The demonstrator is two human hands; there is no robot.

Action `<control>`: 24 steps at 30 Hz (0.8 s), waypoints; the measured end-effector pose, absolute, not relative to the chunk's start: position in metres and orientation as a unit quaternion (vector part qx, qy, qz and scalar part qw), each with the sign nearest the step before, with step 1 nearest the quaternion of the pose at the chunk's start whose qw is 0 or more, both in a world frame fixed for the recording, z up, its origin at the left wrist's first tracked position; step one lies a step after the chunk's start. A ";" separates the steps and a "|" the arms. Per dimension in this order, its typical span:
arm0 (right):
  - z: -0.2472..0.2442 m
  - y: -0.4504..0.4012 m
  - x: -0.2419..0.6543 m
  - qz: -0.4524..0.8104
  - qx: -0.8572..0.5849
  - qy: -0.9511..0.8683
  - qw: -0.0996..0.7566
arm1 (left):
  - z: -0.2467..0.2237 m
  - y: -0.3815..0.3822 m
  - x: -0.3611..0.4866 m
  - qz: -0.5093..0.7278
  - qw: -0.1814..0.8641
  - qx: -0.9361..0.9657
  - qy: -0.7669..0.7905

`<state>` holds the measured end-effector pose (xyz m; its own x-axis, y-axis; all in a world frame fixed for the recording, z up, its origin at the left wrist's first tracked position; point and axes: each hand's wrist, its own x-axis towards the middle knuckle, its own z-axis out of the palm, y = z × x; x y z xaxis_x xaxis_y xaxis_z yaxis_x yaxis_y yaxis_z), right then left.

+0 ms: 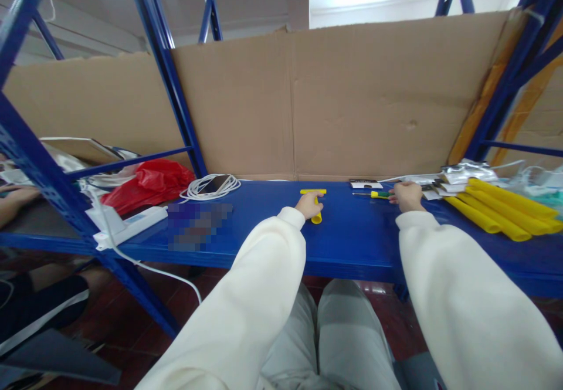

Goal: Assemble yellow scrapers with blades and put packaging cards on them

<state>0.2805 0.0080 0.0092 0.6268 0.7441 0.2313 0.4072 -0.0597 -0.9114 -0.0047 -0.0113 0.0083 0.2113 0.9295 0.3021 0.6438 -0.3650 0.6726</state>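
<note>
On the blue shelf top, my left hand [309, 203] is closed around a yellow T-shaped piece [316, 218], whose crossbar lies beyond the fingers and whose stem points toward me. Farther right, my right hand [407, 195] pinches the handle end of a screwdriver [377, 195] with a yellow and green handle; its thin shaft points left and lies low over the shelf. A small black and white packet [366, 184] is just behind the screwdriver. Several yellow tubes [505, 211] lie to the right of my right hand, beside silvery packets [468, 173].
At the left are a coiled white cable [210, 187] around a dark phone, a red plastic bag [152, 182] and a white power strip [143, 223]. Cardboard [352, 102] stands behind the blue shelf top [264, 243]. Another person's hand [20, 196] shows at far left.
</note>
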 end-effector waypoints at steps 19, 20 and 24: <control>0.014 0.053 0.285 -0.007 -0.777 -0.539 0.327 | 0.010 -0.009 -0.004 0.434 0.120 0.731 0.513; 0.015 0.056 0.283 -0.005 -0.779 -0.550 0.301 | 0.010 -0.009 -0.004 0.450 0.128 0.718 0.516; 0.019 0.065 0.274 0.016 -0.801 -0.552 0.232 | 0.010 -0.006 -0.007 0.503 0.196 0.651 0.533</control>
